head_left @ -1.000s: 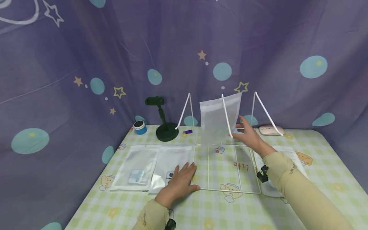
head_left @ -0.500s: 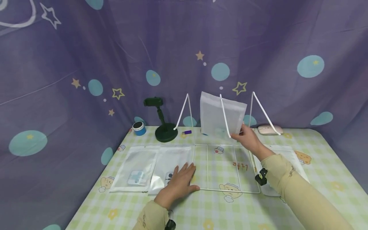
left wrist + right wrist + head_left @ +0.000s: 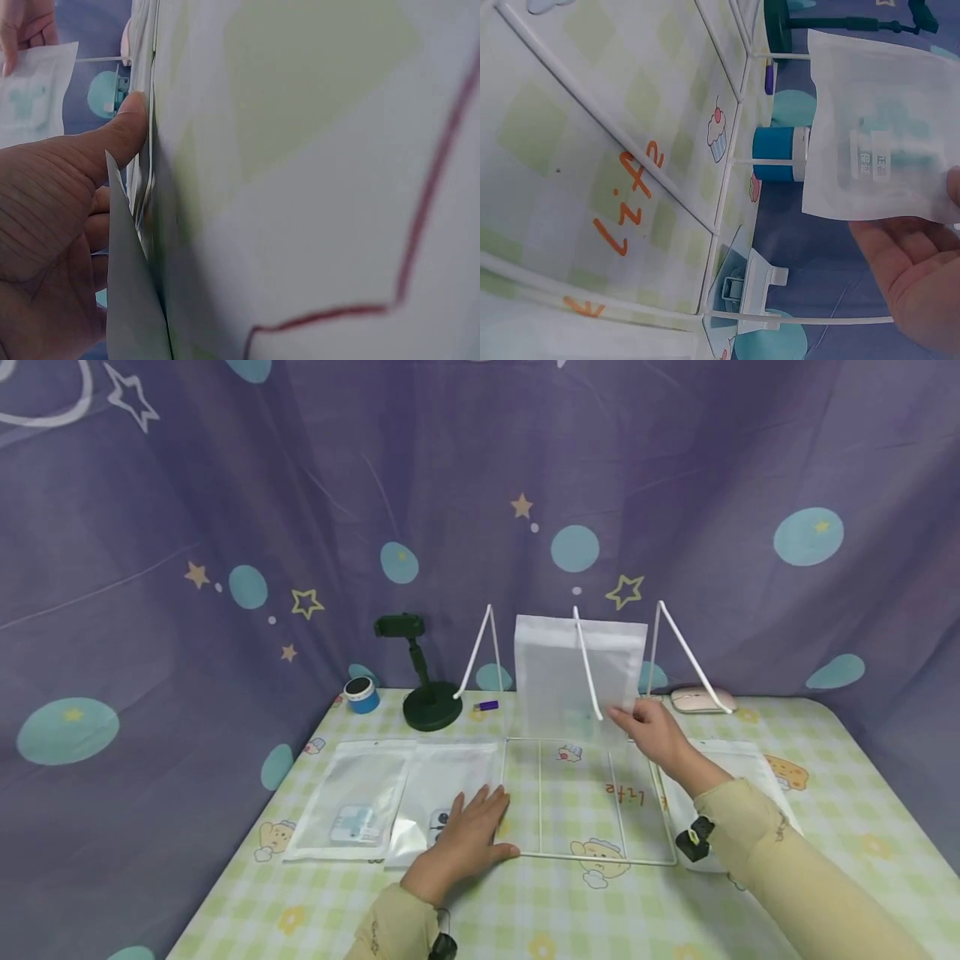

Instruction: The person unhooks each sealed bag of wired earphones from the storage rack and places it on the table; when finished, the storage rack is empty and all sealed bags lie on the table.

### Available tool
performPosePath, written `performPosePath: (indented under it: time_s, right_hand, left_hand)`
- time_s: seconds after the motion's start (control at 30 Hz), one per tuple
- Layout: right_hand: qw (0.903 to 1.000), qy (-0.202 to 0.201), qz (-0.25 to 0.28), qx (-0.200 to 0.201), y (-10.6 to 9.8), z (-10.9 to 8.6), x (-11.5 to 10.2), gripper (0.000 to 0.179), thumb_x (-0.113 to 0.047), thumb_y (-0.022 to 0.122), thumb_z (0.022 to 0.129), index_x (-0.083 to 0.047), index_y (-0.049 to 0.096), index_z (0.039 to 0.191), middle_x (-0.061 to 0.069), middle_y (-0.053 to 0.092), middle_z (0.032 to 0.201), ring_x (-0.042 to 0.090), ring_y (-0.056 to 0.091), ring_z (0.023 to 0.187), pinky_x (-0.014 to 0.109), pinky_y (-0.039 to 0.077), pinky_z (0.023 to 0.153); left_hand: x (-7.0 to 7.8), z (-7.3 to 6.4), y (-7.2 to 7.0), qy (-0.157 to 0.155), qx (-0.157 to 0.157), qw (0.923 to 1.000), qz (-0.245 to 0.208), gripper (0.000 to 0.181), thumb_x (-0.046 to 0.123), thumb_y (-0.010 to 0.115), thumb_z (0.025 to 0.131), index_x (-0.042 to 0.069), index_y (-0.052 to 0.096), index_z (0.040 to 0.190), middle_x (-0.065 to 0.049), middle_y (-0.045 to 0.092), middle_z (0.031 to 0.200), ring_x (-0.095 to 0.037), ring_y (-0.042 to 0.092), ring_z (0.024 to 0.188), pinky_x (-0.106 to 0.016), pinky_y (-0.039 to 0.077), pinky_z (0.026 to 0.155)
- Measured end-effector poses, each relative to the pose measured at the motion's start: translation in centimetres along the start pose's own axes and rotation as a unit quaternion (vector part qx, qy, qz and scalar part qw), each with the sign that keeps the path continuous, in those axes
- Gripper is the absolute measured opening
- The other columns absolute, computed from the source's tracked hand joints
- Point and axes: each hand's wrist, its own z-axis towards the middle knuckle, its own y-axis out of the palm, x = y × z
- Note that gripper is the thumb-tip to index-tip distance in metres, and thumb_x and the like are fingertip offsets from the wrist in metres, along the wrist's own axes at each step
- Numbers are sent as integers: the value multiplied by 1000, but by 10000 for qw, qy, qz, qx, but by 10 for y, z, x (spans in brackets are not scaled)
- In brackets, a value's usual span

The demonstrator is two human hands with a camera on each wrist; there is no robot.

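Note:
My right hand (image 3: 660,739) pinches the lower right edge of a translucent white zip bag (image 3: 547,668). The bag stands upright, behind the front arm of the middle prong on a white wire rack (image 3: 585,858). Through its film in the right wrist view, a teal item with small white labels (image 3: 900,135) shows blurrily. My left hand (image 3: 468,835) lies with fingers extended over a second bag (image 3: 457,764) and the rack's left side; its thumb reaches the front rail. In the left wrist view, that hand (image 3: 60,202) is beside the bag's raised edge (image 3: 127,277).
Another bag (image 3: 352,777) lies at far left, and one (image 3: 738,764) lies under my right forearm. Behind the rack are a dark green phone stand (image 3: 431,706), a blue jar (image 3: 362,695), a purple USB stick (image 3: 487,706) and a pink mouse (image 3: 697,698). Two outer prongs (image 3: 693,652) rise high.
The bag has swung from tilted to nearly level and upright behind the middle prong. My right hand has gone from spread fingers beside it to pinching its edge, slightly lower. My left hand stays put.

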Motion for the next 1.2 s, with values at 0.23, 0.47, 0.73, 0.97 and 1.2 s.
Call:
performPosePath:
  time_s: [0.23, 0.47, 0.73, 0.97, 1.2]
  right_hand:
    - [9997, 10, -139, -210, -7, -18, -4, 29, -17, 57, 100, 11, 67, 104, 5, 49, 66, 14, 44, 59, 29, 41, 57]
    - [9996, 21, -47, -262, -11, -40, -9, 32, -18, 57, 100, 8, 64, 118, 12, 62, 79, 13, 48, 67, 29, 43, 60]
    - [9990, -217, 29, -388, -14, -63, -17, 29, -13, 55, 100, 6, 65, 120, 18, 68, 114, 1, 60, 98, 23, 51, 79]
    - [9989, -138, -108, -424, -18, -82, -24, 26, -14, 56, 100, 3, 68, 115, 15, 70, 110, 2, 60, 91, 25, 50, 72]
    - [9991, -141, -138, -370, -21, -102, -27, 25, -15, 57, 99, 1, 69, 115, 14, 69, 114, 1, 61, 98, 26, 52, 77]
  left_hand:
    - [1, -1, -2, 92, 72, 9999, 15, 85, 51, 69, 85, 6, 37, 150, -12, 34, 155, -33, 25, 144, -62, 15, 113]
    - [0, -1, -2, 168, 166, 9997, -15, 84, 50, 70, 85, 4, 39, 148, -14, 36, 154, -35, 27, 143, -63, 16, 112]
    - [-2, -1, 0, 192, 180, 9996, -36, 84, 51, 70, 85, 5, 40, 148, -14, 36, 154, -35, 27, 143, -64, 16, 111]
    - [-2, 0, 0, 178, 118, 9997, -106, 85, 49, 71, 85, 3, 38, 149, -14, 34, 155, -35, 26, 144, -63, 14, 112]
    - [-2, 0, 0, 144, 116, 9998, -112, 85, 49, 71, 84, 4, 38, 149, -13, 34, 155, -34, 26, 144, -63, 14, 112]
